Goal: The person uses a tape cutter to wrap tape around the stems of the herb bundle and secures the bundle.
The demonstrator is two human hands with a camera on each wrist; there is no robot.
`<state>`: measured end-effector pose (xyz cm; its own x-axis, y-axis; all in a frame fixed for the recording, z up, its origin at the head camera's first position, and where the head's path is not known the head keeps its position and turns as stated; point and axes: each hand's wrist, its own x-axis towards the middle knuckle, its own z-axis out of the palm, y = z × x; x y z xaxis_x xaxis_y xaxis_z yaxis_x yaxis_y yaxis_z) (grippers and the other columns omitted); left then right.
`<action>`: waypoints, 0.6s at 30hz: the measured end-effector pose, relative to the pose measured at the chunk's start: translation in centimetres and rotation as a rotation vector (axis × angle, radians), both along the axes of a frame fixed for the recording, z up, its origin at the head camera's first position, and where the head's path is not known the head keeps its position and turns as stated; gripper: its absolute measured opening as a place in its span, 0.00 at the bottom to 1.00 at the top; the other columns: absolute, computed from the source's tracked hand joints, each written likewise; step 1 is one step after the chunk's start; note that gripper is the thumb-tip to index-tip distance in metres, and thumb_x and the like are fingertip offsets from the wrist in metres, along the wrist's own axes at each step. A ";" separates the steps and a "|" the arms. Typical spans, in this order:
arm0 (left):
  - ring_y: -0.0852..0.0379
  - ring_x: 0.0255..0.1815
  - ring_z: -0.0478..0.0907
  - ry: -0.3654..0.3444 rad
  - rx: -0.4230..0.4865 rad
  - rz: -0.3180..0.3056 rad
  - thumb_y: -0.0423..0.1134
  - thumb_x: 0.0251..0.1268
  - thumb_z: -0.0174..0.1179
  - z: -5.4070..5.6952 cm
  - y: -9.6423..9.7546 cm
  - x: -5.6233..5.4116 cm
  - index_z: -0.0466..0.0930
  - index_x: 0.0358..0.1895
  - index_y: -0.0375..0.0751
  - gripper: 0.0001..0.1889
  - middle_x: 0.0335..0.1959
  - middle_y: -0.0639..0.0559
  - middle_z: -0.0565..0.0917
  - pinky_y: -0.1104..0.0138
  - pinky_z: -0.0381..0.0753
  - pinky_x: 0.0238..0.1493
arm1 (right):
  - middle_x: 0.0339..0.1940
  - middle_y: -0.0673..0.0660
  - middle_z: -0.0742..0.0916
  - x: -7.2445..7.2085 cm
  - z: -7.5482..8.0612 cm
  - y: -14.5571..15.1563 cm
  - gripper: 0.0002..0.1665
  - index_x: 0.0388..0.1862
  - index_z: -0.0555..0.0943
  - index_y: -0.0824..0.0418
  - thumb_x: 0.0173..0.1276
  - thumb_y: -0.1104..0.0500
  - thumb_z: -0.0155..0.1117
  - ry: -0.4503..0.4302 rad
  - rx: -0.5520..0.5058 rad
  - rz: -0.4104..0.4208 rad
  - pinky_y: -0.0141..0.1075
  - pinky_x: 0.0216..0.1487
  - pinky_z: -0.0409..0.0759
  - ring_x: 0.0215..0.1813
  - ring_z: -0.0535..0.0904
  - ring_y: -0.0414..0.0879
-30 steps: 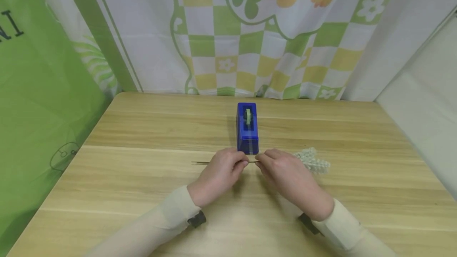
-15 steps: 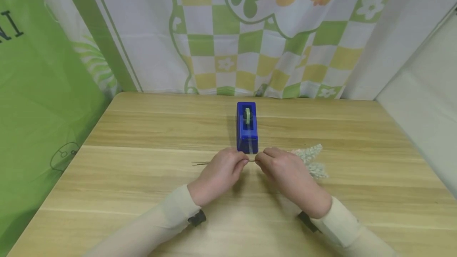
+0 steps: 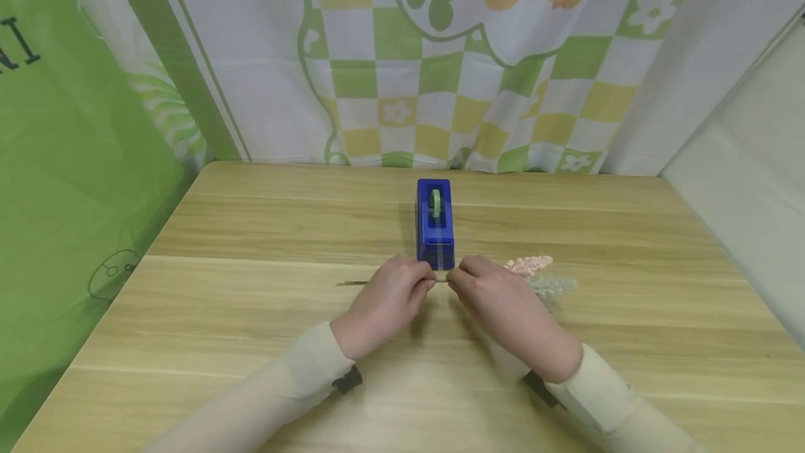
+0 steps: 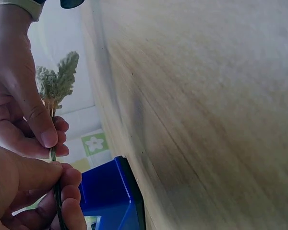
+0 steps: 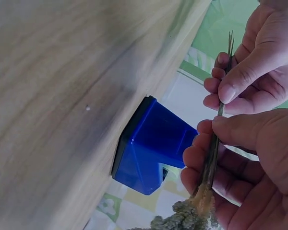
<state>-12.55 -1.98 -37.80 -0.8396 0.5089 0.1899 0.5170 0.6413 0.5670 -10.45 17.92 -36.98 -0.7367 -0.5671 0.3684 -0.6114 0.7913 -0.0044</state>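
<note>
Between finger and thumb, my left hand (image 3: 386, 303) pinches the thin stems (image 5: 230, 45) of a small bunch of flowers, whose ends stick out to the left. My right hand (image 3: 512, 317) grips the same stems nearer the flower heads. A pink flower head (image 3: 530, 265) and a pale green one (image 3: 555, 285) show beyond the right hand. In the left wrist view, the greenish heads (image 4: 60, 79) fan out above the fingers. The bunch lies sideways, held just above the table, with only a short piece of stem bare between the two hands.
A blue tape dispenser (image 3: 435, 229) with a roll of tape (image 3: 436, 203) stands right behind the hands. Wooden tabletop (image 3: 302, 215) lies around them. A checked, flowered curtain (image 3: 440, 75) hangs behind, and a green cloth (image 3: 75, 159) at the left.
The bunch has turned about its stems: a pink head now shows where pale green ones were, and the stem ends have drawn closer together. Both hands have shifted slightly away from me.
</note>
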 end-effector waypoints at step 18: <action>0.56 0.34 0.80 -0.066 0.027 -0.022 0.33 0.78 0.59 0.8 -0.1 -0.8 0.88 0.44 0.32 0.09 0.37 0.44 0.90 0.64 0.84 0.40 | 0.28 0.49 0.83 -0.6 -0.6 0.0 0.03 0.39 0.87 0.59 0.68 0.64 0.74 0.008 -0.053 -0.023 0.28 0.26 0.77 0.27 0.73 0.37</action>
<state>-13.38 -2.07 -37.01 -0.8394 0.5229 0.1486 0.4919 0.6144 0.6168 -11.02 17.92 -37.58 -0.7465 -0.5291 0.4035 -0.5928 0.8042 -0.0423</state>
